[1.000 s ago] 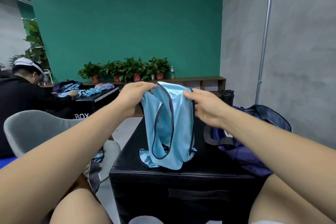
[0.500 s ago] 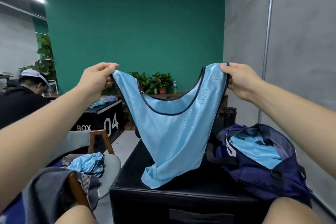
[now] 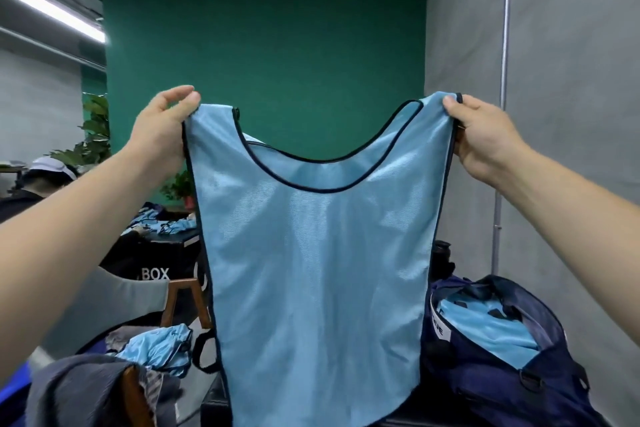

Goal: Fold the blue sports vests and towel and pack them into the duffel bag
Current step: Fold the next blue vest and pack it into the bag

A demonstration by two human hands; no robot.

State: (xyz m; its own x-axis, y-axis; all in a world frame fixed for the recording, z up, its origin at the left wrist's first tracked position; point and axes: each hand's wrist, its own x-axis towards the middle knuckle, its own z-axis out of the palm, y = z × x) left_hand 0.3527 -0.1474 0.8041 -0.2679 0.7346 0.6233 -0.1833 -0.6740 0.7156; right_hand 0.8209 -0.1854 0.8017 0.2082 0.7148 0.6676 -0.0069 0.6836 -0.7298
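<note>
The thumb and fingers (image 3: 178,97) of the left hand (image 3: 159,132) squeeze together on the top of one shoulder strap of a light blue vest (image 3: 318,270). The thumb and fingers (image 3: 450,103) of the right hand (image 3: 485,139) squeeze the other strap the same way. Both hands are held up high and far apart, so the vest hangs open and flat between them. It has a thin dark edge around the neck and the sides. Its bottom hangs down in front of a black box top (image 3: 216,404); I cannot tell if it touches.

To the right, just beside the vest, sits a dark blue duffel bag (image 3: 512,395). The bag is open, and folded blue cloth (image 3: 485,329) lies inside it. To the left, low down, a crumpled blue vest (image 3: 161,348) lies in a heap. Near it, a grey cloth (image 3: 83,388) hangs over something with a brown wooden part.

Farther back on the left stands a black box with the word BOX (image 3: 156,273) on it, with more blue cloth on top. A person in a white cap (image 3: 45,166) sits there. Behind it all is a green wall (image 3: 263,45), with a leafy plant (image 3: 95,132) at its left side.
</note>
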